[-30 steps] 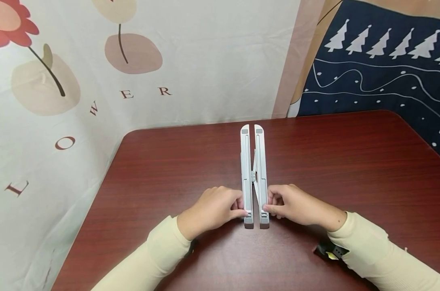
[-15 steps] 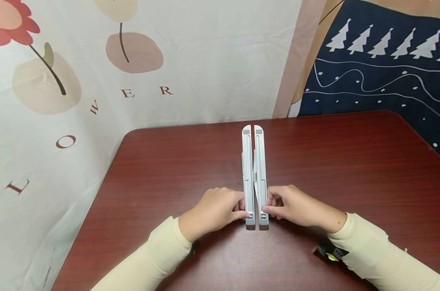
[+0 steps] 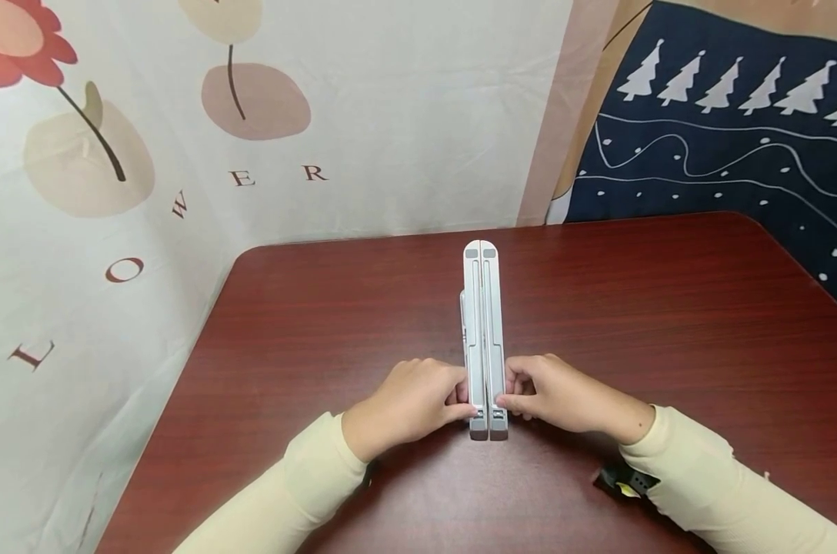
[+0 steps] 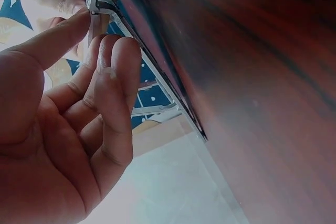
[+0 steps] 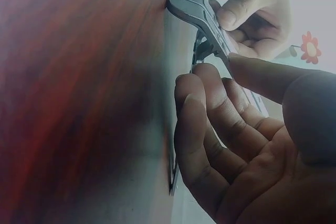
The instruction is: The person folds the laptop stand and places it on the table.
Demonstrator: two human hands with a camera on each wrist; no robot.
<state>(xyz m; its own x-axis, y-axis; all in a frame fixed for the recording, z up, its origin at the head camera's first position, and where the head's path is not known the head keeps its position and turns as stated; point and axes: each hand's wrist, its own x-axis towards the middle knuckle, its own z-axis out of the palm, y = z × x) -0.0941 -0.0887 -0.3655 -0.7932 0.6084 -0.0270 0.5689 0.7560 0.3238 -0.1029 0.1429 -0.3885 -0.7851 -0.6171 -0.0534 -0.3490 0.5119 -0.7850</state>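
Note:
A silver folding laptop stand (image 3: 474, 331) stands on the dark red wooden table, its two long bars lying side by side and touching or nearly so. Near its front end, my left hand (image 3: 413, 400) pinches the left bar between thumb and curled fingers. On the opposite side, my right hand (image 3: 564, 394) grips the right bar the same way, thumb on top. In the right wrist view the rounded front ends of the stand (image 5: 190, 8) sit close together. Thin support struts show under the bars in the left wrist view. Fingertips are partly hidden behind the bars in the head view.
The wooden table (image 3: 321, 308) reaches back to a pale wall cloth (image 3: 405, 154) printed with flowers and letters. At the right hangs a navy cloth (image 3: 716, 154) with white trees. A dark strap (image 3: 626, 478) shows under the right sleeve.
Both hands have pushed the two bars of the laptop stand together. The gap between them has narrowed from clearly visible to a thin line, and the left hand has moved slightly right.

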